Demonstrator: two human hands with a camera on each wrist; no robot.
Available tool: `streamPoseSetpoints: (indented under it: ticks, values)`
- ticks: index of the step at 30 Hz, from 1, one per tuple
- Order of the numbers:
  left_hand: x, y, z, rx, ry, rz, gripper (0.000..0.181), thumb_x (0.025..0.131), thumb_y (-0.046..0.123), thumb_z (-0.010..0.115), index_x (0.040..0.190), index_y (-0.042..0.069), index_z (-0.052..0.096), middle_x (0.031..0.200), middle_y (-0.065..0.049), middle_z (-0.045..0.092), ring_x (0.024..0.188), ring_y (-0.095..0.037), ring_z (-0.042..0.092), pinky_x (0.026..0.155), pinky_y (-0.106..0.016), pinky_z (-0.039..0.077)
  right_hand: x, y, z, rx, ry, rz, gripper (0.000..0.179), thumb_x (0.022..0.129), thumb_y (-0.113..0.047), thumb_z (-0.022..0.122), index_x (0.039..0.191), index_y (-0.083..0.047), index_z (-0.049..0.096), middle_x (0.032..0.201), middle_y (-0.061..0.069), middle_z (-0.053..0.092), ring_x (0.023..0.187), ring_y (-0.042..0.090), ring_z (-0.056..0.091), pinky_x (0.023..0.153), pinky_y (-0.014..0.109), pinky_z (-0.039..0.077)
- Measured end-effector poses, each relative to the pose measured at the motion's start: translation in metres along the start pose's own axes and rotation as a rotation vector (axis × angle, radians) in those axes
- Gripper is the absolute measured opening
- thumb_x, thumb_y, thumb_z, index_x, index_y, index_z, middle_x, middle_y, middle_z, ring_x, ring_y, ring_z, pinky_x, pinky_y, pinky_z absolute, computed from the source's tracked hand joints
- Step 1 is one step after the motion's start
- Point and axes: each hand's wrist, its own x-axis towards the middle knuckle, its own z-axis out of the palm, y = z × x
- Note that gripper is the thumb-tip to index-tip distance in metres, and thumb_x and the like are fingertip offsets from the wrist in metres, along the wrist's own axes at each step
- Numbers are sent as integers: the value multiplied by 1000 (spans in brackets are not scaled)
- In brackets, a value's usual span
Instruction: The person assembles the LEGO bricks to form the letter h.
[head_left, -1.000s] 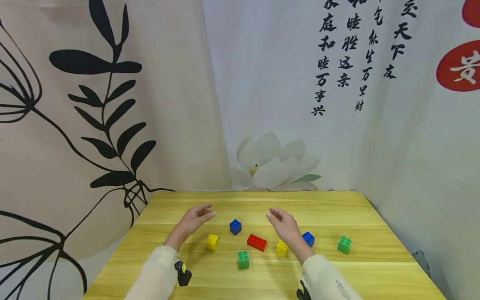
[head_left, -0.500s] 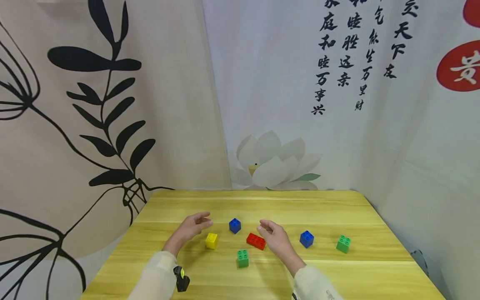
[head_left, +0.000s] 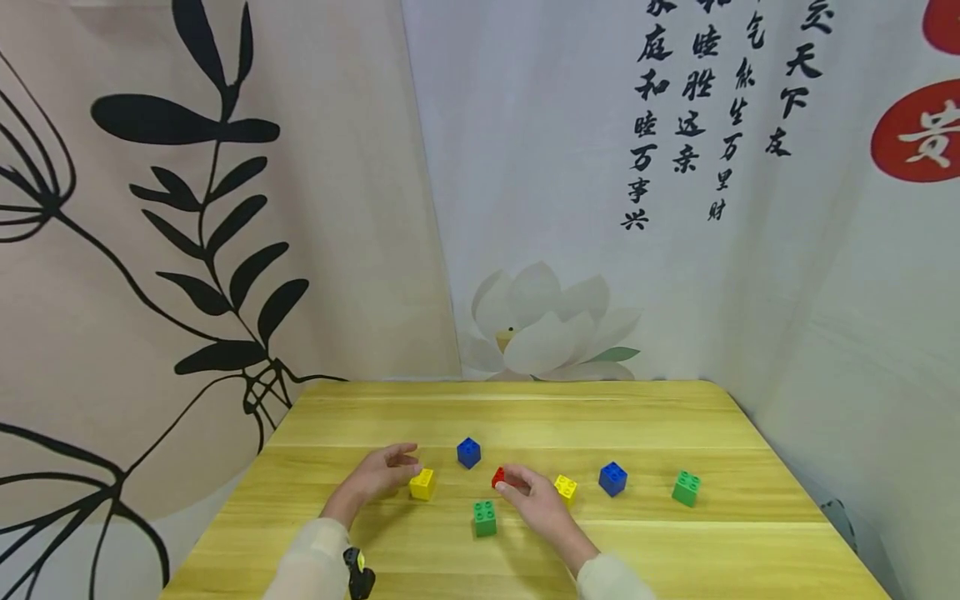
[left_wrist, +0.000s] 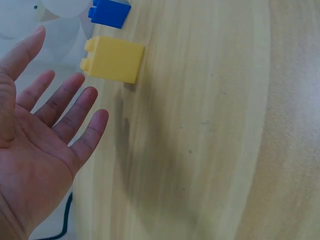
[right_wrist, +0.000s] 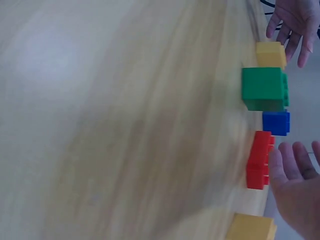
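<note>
My left hand (head_left: pixel 381 472) hovers just left of a yellow brick (head_left: pixel 423 485), its fingers loosely spread in the left wrist view, apart from the yellow brick (left_wrist: pixel 114 59). In the head view my right hand (head_left: pixel 536 502) covers most of a red brick (head_left: pixel 498 477). Seen from the right wrist, the longer red brick (right_wrist: pixel 258 160) lies flat on the table, and the relaxed fingers (right_wrist: pixel 290 162) are beside its studs without gripping it. Whether they touch it I cannot tell. A green brick (head_left: pixel 485 518) stands between the hands, nearer me, and a blue brick (head_left: pixel 468 452) farther back.
Right of my right hand sit another yellow brick (head_left: pixel 566 489), a second blue brick (head_left: pixel 612 478) and a second green brick (head_left: pixel 686 488). The wooden table (head_left: pixel 712 425) ends at a printed cloth backdrop (head_left: pixel 360 208).
My right hand has moved left and down to the red brick, uncovering the second yellow brick. My left hand has come lower, closer to the first yellow brick.
</note>
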Motion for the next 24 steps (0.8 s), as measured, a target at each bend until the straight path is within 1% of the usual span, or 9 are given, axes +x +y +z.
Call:
streamPoseSetpoints:
  ticks: [4, 10, 12, 17, 24]
  values:
    - [-2, -5, 1, 22, -13, 5, 61, 94, 25, 70, 144, -1, 47, 128, -16, 60, 109, -28, 62, 91, -52, 50, -2, 7, 3, -4, -35, 19, 55, 98, -30, 64, 137, 7, 52, 131, 23, 58, 117, 35, 57, 96, 47, 48]
    - [-3, -9, 4, 31, -24, 1, 64, 92, 23, 72, 144, -2, 46, 129, -19, 59, 113, -32, 60, 92, -55, 49, -6, 16, 6, 21, -103, 24, 49, 96, -20, 68, 136, 5, 54, 134, 26, 55, 114, 36, 58, 94, 48, 49]
    - [-3, -12, 4, 33, -30, 11, 64, 92, 21, 72, 144, -3, 45, 130, -21, 58, 115, -35, 58, 93, -55, 49, -7, 18, 7, 23, -118, 23, 49, 95, -19, 68, 136, 4, 54, 134, 26, 54, 114, 37, 58, 95, 49, 49]
    - [-2, -18, 7, 19, -35, 33, 64, 91, 15, 73, 144, -5, 44, 131, -24, 57, 117, -37, 57, 93, -54, 49, -8, 21, 9, 7, -126, 30, 51, 93, -17, 71, 137, 3, 54, 134, 25, 55, 115, 38, 57, 96, 53, 46]
    - [0, -22, 10, 33, -20, 37, 62, 89, 12, 74, 142, -5, 47, 130, -23, 57, 118, -38, 54, 90, -50, 50, -7, 26, 11, -17, -132, 29, 53, 89, -14, 75, 136, 2, 55, 131, 20, 58, 114, 36, 57, 97, 55, 45]
